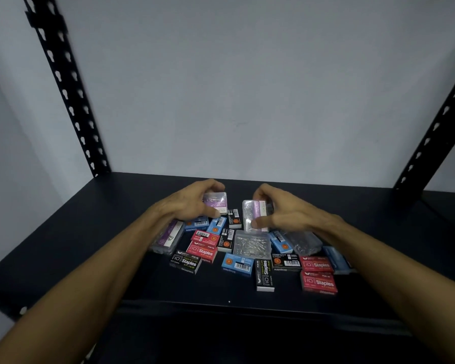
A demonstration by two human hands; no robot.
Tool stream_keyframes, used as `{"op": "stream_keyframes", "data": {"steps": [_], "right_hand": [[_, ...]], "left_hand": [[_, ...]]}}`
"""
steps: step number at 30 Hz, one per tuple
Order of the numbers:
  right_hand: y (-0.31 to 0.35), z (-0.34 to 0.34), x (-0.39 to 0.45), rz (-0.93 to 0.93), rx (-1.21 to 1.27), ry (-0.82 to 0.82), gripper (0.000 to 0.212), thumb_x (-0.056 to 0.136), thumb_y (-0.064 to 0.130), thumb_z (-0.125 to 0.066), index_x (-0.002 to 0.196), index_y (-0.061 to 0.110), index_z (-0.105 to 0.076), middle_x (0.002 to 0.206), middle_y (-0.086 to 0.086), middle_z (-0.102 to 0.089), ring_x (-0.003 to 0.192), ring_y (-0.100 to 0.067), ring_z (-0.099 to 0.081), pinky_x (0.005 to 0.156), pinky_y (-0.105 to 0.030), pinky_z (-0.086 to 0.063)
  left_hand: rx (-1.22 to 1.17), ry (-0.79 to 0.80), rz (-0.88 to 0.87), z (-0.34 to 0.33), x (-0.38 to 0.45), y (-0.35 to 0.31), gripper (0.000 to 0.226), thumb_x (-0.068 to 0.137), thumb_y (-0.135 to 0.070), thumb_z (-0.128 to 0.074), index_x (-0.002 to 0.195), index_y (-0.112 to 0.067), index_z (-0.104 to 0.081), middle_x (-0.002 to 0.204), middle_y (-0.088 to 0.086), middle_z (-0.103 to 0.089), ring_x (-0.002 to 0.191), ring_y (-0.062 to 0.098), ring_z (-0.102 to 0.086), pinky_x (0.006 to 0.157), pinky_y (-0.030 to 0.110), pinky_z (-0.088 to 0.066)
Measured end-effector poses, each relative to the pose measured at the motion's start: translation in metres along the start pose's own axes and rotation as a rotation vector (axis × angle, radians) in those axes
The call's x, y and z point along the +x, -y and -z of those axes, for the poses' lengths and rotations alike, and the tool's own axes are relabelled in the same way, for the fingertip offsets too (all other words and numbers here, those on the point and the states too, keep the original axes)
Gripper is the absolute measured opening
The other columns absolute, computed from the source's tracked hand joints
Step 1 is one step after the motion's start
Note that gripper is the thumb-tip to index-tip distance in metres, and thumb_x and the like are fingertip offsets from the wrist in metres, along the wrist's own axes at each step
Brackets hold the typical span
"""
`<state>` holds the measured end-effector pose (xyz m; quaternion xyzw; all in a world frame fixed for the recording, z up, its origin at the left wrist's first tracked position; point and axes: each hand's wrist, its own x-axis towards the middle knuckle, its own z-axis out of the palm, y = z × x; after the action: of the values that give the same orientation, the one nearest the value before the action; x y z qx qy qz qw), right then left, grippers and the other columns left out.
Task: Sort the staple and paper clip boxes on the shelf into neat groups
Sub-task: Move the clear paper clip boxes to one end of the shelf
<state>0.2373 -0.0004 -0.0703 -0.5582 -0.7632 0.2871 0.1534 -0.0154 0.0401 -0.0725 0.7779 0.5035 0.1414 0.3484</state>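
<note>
A jumble of small boxes lies on the black shelf (pixel 63 232). My left hand (pixel 192 200) grips a clear paper clip box with a purple label (pixel 218 203) at the pile's far left. My right hand (pixel 281 208) grips a second clear paper clip box (pixel 255 214) beside it, thumb on its near end. Below them lie red staple boxes (pixel 202 249), blue staple boxes (pixel 237 264), black staple boxes (pixel 185 261) and more clear paper clip boxes (pixel 252 245). Another clear box with a purple label (pixel 168 236) is partly hidden under my left wrist.
Black perforated uprights (pixel 71 101) stand at the back left and at the back right (pixel 431 143). A pale wall (pixel 247 88) closes the back. Bare shelf surface spreads to the left and right of the pile.
</note>
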Motion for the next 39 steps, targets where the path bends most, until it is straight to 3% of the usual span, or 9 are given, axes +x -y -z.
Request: {"op": "stream_keyframes", "data": {"steps": [2,6,11,13,15,20,26,30,39], "right_hand": [[0.001,-0.001,0.0,0.003,0.045,-0.008,0.043,0.074,0.03,-0.082,0.104,0.03,-0.05,0.099,0.003,-0.066,0.085,-0.015,-0.068,0.077,-0.041,-0.059],[0.005,-0.003,0.002,0.001,0.121,-0.041,0.041,0.077,0.02,-0.081,0.105,0.029,-0.052,0.099,0.001,-0.066,0.085,-0.018,-0.069,0.077,-0.042,-0.059],[0.007,-0.006,0.007,-0.019,0.147,-0.089,0.038,0.08,0.017,-0.079,0.109,0.027,-0.057,0.101,0.004,-0.066,0.088,-0.013,-0.067,0.074,-0.032,-0.057],[0.008,-0.005,0.009,-0.016,0.148,-0.134,0.039,0.08,0.015,-0.078,0.111,0.026,-0.057,0.105,0.005,-0.064,0.091,-0.012,-0.065,0.073,-0.029,-0.055],[0.009,-0.004,0.011,-0.003,0.107,-0.184,0.044,0.08,0.014,-0.077,0.116,0.025,-0.055,0.113,0.004,-0.058,0.096,-0.012,-0.061,0.075,-0.027,-0.053],[0.009,-0.004,0.018,0.005,-0.043,-0.202,0.069,0.08,0.013,-0.075,0.137,0.028,-0.04,0.131,0.0,-0.055,0.111,-0.017,-0.057,0.089,-0.035,-0.055],[0.012,-0.007,0.021,0.021,-0.167,-0.167,0.062,0.085,0.022,-0.073,0.138,0.022,-0.041,0.129,-0.001,-0.058,0.106,-0.017,-0.058,0.088,-0.034,-0.053],[0.014,-0.004,0.021,0.011,-0.181,-0.159,0.052,0.084,0.029,-0.073,0.13,0.019,-0.05,0.125,-0.002,-0.061,0.105,-0.017,-0.06,0.092,-0.038,-0.052],[0.01,-0.005,0.032,0.026,-0.175,-0.143,0.05,0.089,0.005,-0.064,0.135,0.021,-0.053,0.131,-0.003,-0.061,0.113,-0.015,-0.058,0.096,-0.03,-0.049]], "left_hand": [[-0.025,0.026,0.017,0.001,-0.001,0.001,0.063,0.086,-0.017,-0.073,0.14,-0.027,-0.043,0.116,-0.001,-0.064,0.082,0.017,-0.073,0.061,0.025,-0.056],[-0.064,-0.038,0.027,0.004,-0.002,0.004,0.047,0.086,-0.018,-0.072,0.128,-0.026,-0.052,0.108,0.0,-0.067,0.083,0.018,-0.073,0.069,0.031,-0.06],[-0.275,-0.193,0.017,0.006,-0.006,0.009,0.034,0.082,-0.005,-0.074,0.107,-0.015,-0.052,0.107,0.005,-0.068,0.083,0.021,-0.073,0.067,0.029,-0.059],[-0.355,-0.255,0.008,0.007,-0.006,0.014,0.036,0.081,-0.003,-0.075,0.105,-0.01,-0.05,0.102,0.008,-0.07,0.084,0.022,-0.073,0.066,0.028,-0.059],[-0.37,-0.314,-0.006,0.006,-0.006,0.02,0.04,0.08,-0.005,-0.077,0.109,-0.013,-0.05,0.101,0.007,-0.072,0.09,0.02,-0.072,0.075,0.034,-0.06],[-0.305,-0.352,-0.041,0.005,-0.005,0.031,0.061,0.084,-0.004,-0.072,0.136,-0.026,-0.049,0.11,0.001,-0.065,0.104,0.018,-0.066,0.09,0.039,-0.057],[-0.186,-0.249,-0.013,0.014,-0.004,0.037,0.042,0.085,-0.007,-0.072,0.118,-0.03,-0.059,0.118,-0.003,-0.065,0.107,0.012,-0.063,0.095,0.035,-0.053],[-0.105,-0.248,-0.008,0.019,-0.004,0.045,0.038,0.085,-0.005,-0.071,0.112,-0.029,-0.057,0.112,-0.002,-0.065,0.099,0.013,-0.065,0.084,0.028,-0.054],[-0.028,-0.249,-0.016,0.018,-0.002,0.05,0.039,0.085,-0.011,-0.073,0.116,-0.03,-0.058,0.111,-0.006,-0.064,0.099,0.012,-0.064,0.087,0.032,-0.055]]}}
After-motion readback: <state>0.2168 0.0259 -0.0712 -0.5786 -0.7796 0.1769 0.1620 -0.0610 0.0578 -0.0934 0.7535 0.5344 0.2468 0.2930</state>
